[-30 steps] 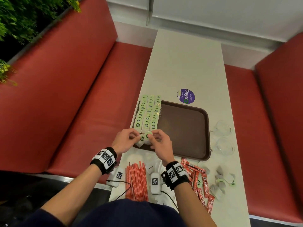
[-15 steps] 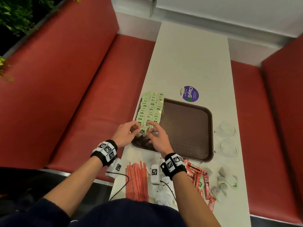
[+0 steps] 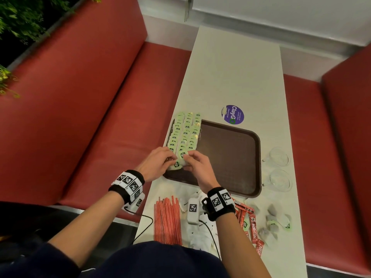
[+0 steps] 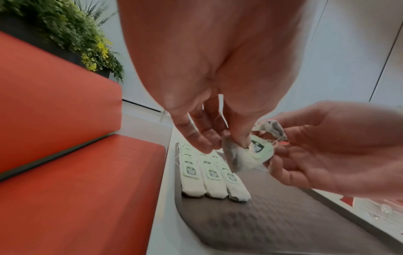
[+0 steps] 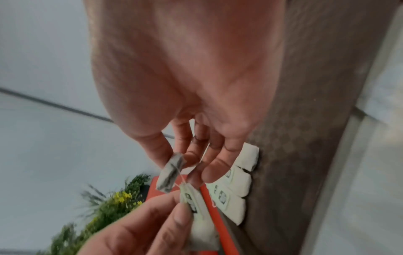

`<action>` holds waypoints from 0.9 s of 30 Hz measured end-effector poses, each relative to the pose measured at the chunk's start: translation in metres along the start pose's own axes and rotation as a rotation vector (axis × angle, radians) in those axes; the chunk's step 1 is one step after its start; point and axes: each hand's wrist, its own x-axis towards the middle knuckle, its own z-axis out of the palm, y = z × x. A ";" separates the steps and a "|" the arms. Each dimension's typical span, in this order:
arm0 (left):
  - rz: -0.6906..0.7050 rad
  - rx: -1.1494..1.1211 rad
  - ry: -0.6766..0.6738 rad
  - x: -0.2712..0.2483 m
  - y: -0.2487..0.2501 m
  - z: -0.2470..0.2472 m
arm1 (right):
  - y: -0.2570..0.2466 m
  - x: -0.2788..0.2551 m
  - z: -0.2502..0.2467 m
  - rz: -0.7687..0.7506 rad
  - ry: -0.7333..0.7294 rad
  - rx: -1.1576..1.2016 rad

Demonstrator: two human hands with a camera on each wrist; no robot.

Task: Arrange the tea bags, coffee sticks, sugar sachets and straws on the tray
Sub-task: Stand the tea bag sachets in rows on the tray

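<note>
A brown tray [image 3: 230,157] lies on the table. Green-tagged tea bags [image 3: 184,133] lie in three rows along its left side, and the near ends of the rows show in the left wrist view [image 4: 214,182]. Both hands hover over the near end of these rows. My left hand [image 3: 170,159] pinches a tea bag with a green tag [image 4: 246,155]. My right hand [image 3: 186,157] pinches a second, greyish tea bag [image 5: 172,172] between thumb and forefinger. A thin string runs between the two bags. Red straws [image 3: 166,219], coffee sticks [image 3: 251,225] and white sachets [image 3: 198,229] lie near the table's front edge.
Loose tea bags [image 3: 277,223] lie at the front right of the table. Two clear glass cups [image 3: 280,169] stand right of the tray. A purple sticker [image 3: 232,115] sits beyond it. Red bench seats [image 3: 100,117] flank the table, with plants [image 4: 76,34] behind the left one.
Both hands stayed together and shifted slightly forward, to the near end of the tea bag rows. They still hold tea bags between them.
</note>
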 end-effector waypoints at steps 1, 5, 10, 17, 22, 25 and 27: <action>0.005 -0.024 -0.011 -0.001 0.003 -0.001 | -0.003 0.000 0.000 0.025 -0.012 0.086; -0.016 -0.277 -0.009 -0.006 0.013 -0.009 | -0.006 -0.004 -0.007 0.086 -0.053 0.284; -0.138 -0.637 0.009 -0.011 0.019 -0.011 | -0.002 -0.008 -0.012 0.100 -0.071 0.294; -0.194 -0.693 -0.022 -0.012 0.023 -0.012 | -0.007 -0.011 -0.016 0.033 -0.076 0.341; -0.263 -0.784 0.066 -0.013 0.023 -0.018 | -0.003 -0.013 -0.034 -0.056 -0.083 -0.028; -0.288 -0.743 0.085 -0.012 0.019 -0.022 | -0.005 -0.016 -0.047 -0.111 -0.134 -0.328; -0.301 -0.699 0.068 -0.012 0.019 -0.021 | -0.006 -0.016 -0.051 -0.124 -0.161 -0.436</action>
